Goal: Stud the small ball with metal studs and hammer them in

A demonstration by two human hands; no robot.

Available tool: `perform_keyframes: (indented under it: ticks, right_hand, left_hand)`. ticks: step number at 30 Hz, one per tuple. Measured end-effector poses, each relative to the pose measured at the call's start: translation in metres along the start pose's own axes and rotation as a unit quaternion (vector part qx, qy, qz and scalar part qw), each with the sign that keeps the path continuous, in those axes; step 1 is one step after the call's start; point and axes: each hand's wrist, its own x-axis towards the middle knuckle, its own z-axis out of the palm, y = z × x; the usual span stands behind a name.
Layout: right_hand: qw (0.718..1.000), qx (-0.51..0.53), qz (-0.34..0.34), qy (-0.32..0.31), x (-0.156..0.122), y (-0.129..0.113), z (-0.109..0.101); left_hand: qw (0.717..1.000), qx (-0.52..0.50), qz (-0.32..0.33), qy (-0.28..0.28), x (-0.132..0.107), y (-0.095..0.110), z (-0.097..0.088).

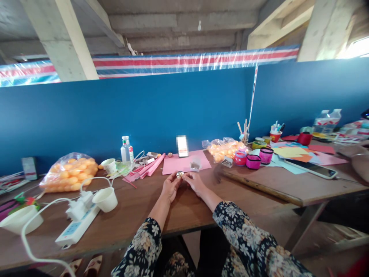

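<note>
A small shiny round metal piece [180,174] is held up between my two hands over the table, at the near edge of a pink paper sheet [170,165]. My left hand [171,186] pinches it from the left with closed fingers. From the right, the closed fingertips of my right hand [196,182] grip the same piece. Its exact kind is too small to make out. Behind it a white upright card-like item [182,147], partly blurred out, stands at the back of the sheet. A small clear container [195,166] rests on the sheet's right part.
To the left are a power strip [77,227], white cups [105,199] and a bag of orange balls [70,173]. Another ball bag [226,149], pink bands [253,161], coloured papers [298,152] and a phone [311,169] lie right. A blue partition [173,107] closes the back.
</note>
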Motion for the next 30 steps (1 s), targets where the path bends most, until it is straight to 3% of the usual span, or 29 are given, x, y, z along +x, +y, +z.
perform_keyframes:
  ticks: [30]
  right_hand:
    - [1.000, 0.003, 0.014, -0.002, -0.0013, -0.0015, 0.0003]
  left_hand:
    - [0.999, 0.020, 0.022, -0.015, 0.0006, -0.0015, -0.0024]
